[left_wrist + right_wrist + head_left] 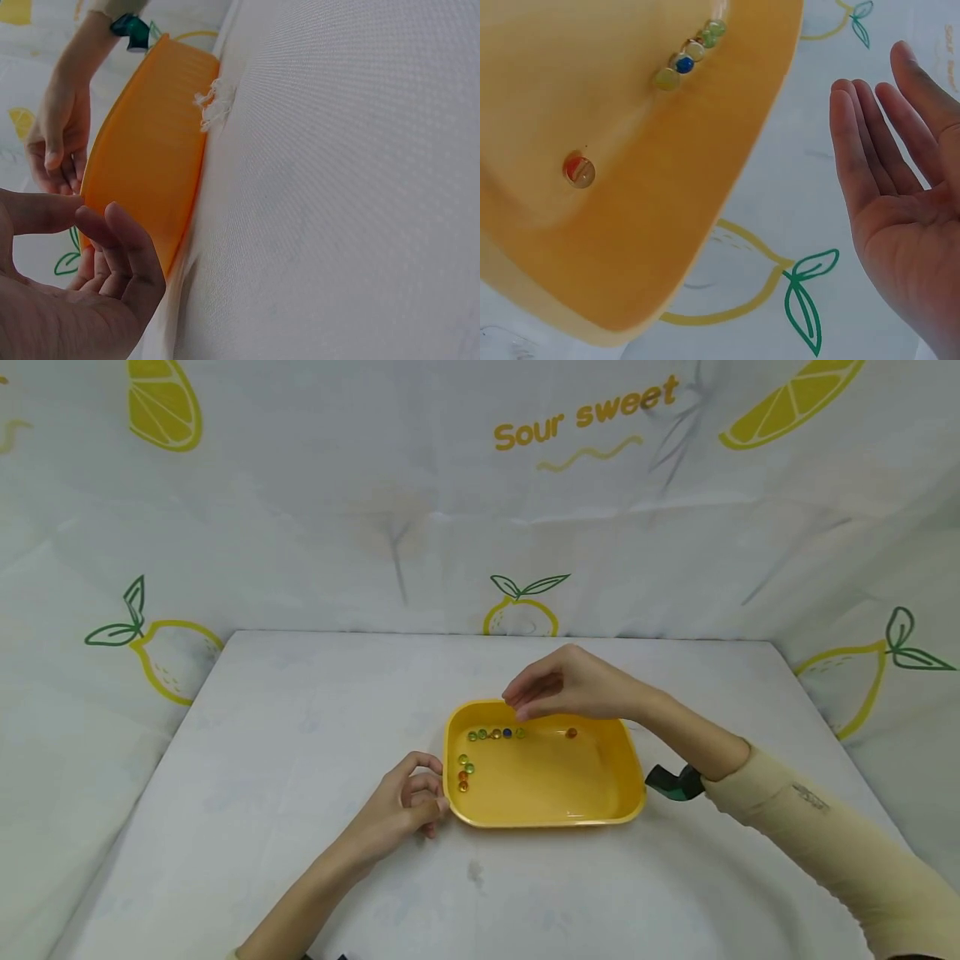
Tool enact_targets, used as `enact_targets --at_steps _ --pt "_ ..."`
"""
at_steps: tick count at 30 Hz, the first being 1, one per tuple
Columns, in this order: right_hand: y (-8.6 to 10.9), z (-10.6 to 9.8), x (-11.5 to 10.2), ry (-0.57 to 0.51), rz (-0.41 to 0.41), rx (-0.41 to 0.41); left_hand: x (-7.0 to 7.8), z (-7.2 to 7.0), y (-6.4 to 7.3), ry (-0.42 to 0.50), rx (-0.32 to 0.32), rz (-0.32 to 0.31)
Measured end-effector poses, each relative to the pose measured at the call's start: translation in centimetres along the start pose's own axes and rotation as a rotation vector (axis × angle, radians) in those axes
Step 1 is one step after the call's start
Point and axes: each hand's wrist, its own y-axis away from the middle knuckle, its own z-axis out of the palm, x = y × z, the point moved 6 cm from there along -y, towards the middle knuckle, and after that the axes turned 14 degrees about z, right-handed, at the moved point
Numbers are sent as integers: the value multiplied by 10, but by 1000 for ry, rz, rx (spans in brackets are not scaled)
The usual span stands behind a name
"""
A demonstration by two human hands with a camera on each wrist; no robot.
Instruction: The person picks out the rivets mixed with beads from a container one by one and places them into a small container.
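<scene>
A yellow tray sits on the white-covered table with glass marbles inside. Several marbles, among them a blue marble, form a row by its far wall. Several more, such as an orange marble, line up along the left side. One red-orange marble lies apart toward the far right. My left hand holds the tray's left rim, thumb and bent fingers against it. Over the far rim hovers my right hand; the right wrist view shows its fingers fairly straight, with nothing seen between them.
White cloth printed with lemons hangs behind and at both sides of the table. A dark green-and-black device sticks out from the right wrist, beside the tray's right end. White loose threads show near the tray's base.
</scene>
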Motion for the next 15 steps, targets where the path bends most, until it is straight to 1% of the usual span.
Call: enact_targets --at_steps 6,15 --pt "-8 13 -4 15 13 -42 1 0 1 -1 -5 5" --pt "-18 25 -7 27 -3 -81 0 0 0 -7 -8 9"
